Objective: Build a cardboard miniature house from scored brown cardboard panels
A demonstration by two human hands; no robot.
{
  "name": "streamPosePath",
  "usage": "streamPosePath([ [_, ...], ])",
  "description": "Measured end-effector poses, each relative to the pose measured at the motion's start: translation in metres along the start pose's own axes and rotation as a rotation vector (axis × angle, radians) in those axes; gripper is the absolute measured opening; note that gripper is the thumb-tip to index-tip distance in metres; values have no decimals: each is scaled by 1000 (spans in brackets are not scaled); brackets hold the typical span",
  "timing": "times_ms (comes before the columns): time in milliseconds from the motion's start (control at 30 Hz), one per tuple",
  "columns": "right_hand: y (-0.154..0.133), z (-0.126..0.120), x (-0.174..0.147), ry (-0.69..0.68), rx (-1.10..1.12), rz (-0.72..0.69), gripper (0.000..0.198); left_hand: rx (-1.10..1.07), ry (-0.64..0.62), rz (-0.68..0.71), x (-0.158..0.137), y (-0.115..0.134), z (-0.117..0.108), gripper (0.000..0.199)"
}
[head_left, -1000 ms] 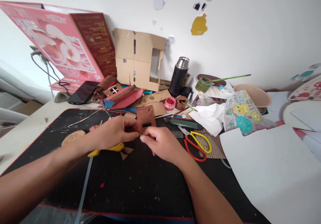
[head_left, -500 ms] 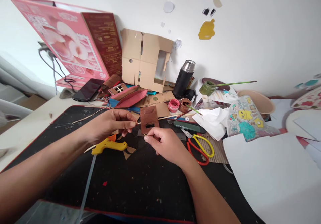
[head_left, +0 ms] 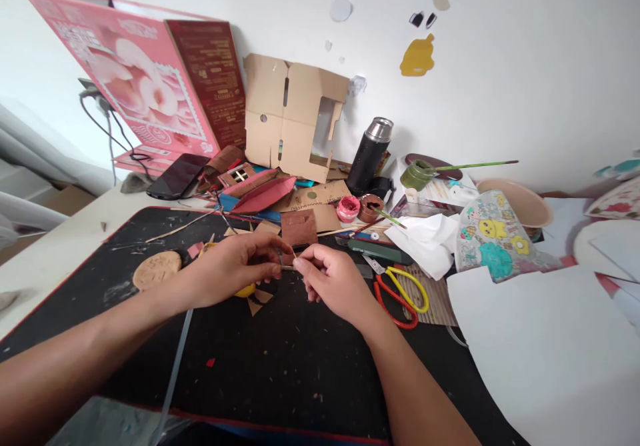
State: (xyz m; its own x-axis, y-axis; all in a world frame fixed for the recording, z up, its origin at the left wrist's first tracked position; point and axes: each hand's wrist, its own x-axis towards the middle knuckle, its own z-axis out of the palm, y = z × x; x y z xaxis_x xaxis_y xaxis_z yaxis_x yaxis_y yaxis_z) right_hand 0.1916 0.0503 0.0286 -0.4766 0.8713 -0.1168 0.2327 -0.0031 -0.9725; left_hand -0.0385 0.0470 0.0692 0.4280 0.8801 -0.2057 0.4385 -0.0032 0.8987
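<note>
left hand [head_left: 235, 269]: reaching in from the lower left, palm down, fingers curled, thumb and forefinger pinched on one end of a thin stick [head_left: 287, 267] just over the black mat [head_left: 280, 366]
right hand [head_left: 333, 279]: reaching in from the lower right, knuckles up, fingertips pinched on the other end of the thin stick, almost touching the left hand
thin stick: held level between both hands, just in front of the brown cardboard piece [head_left: 299, 227]; very small, mostly covered by fingertips, length hard to make out
brown cardboard piece: standing upright behind the hands, lower edge hidden by fingers; touching them or not, cannot tell
yellow glue gun [head_left: 245, 291]: on the mat under the left hand, only a sliver showing
round cork-coloured disc [head_left: 157, 269]: flat on the mat, left of the left hand
scissors [head_left: 400, 289]: red and yellow handles, on the mat right of the right hand, blades partly covered
forearms: both cut off by the lower edge of the view
tabletop [head_left: 60, 246]: far right side under white paper sheets [head_left: 540, 346]
</note>
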Motion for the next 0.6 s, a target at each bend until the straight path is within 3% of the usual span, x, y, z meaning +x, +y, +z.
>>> streamPosePath([
  [333, -2, 0, -3, -100, -34, 23, 18, 11, -17, 34, 1, 1, 4, 29],
  [600, -7, 1, -5, -118, 36, 13, 19, -275, -10, -21, 4, 0, 8, 37],
])
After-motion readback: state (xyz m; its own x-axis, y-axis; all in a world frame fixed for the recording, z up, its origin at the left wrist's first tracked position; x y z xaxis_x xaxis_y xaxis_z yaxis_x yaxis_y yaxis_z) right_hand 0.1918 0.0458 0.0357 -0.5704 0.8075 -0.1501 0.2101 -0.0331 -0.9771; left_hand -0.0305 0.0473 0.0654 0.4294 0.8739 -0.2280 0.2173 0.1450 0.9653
